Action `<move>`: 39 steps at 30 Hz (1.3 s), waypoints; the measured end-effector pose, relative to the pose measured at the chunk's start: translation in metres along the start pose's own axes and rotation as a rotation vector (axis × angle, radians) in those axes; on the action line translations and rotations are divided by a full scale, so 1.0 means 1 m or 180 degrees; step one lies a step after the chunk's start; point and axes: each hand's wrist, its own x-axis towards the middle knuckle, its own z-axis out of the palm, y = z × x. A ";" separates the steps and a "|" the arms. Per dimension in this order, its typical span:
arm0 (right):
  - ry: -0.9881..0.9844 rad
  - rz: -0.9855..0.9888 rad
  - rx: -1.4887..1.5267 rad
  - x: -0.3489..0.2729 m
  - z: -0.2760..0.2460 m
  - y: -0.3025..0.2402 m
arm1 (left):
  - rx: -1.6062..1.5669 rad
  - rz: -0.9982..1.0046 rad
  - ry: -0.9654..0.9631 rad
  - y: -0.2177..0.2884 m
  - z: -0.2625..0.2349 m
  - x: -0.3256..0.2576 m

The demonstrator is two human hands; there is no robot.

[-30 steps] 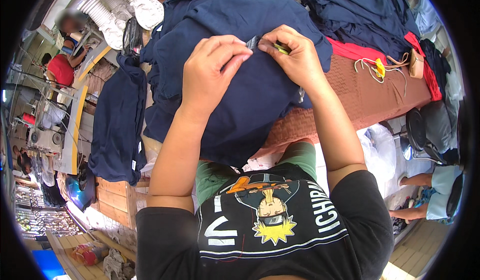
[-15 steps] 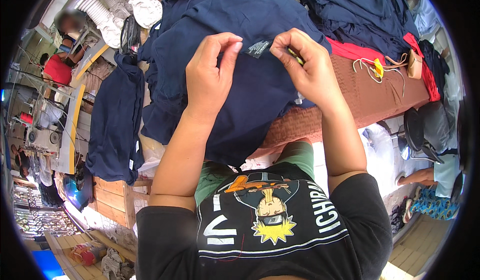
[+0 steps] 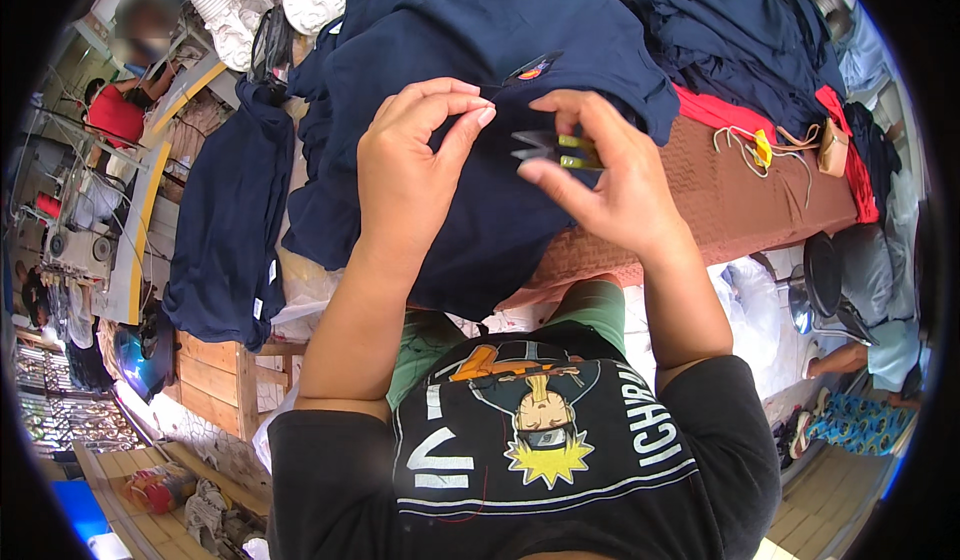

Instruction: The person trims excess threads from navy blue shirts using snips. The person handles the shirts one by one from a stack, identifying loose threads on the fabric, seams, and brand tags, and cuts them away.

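A navy blue garment (image 3: 430, 50) lies spread over the pile in front of me. A small colourful round emblem (image 3: 530, 72) with a dark tip shows on it, just beyond my hands. My left hand (image 3: 412, 160) is closed in a pinch over the cloth, with what looks like a fine dark thread running from its fingertips toward the emblem. In my right hand (image 3: 615, 175) sits a pair of thread snips (image 3: 576, 143) with yellow-green handles. Its blades are parted and point left toward the pinching fingers, a little blurred by motion.
More navy garments (image 3: 720, 40) are heaped at the far right beside red cloth (image 3: 725, 112). A brown-covered table (image 3: 720, 190) holds a yellow item with cords (image 3: 762, 148). Navy clothing (image 3: 230, 220) hangs at left, near a wooden crate (image 3: 215, 385) and sewing machine (image 3: 80, 250). A person (image 3: 115, 115) sits beyond.
The snips have come into view with parted blades as my right hand opened and moved slightly down. A grey printed label showed between my hands before; now the colourful emblem shows farther up.
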 end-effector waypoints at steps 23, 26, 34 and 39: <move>0.0187 0.0029 -0.0686 0.024 0.017 0.011 | 0.0743 -0.1047 -0.0084 -0.034 -0.126 0.008; 0.0586 -0.0263 -0.0665 0.041 0.030 0.040 | 0.1025 -0.0744 -0.0625 -0.061 -0.105 -0.008; 0.2089 -0.0097 0.0129 0.098 -0.036 0.045 | -0.1364 0.0108 0.0474 0.008 -0.059 0.055; 0.0939 0.0709 -0.0729 0.083 -0.005 0.131 | -0.0326 -0.0585 0.0124 -0.059 -0.011 0.027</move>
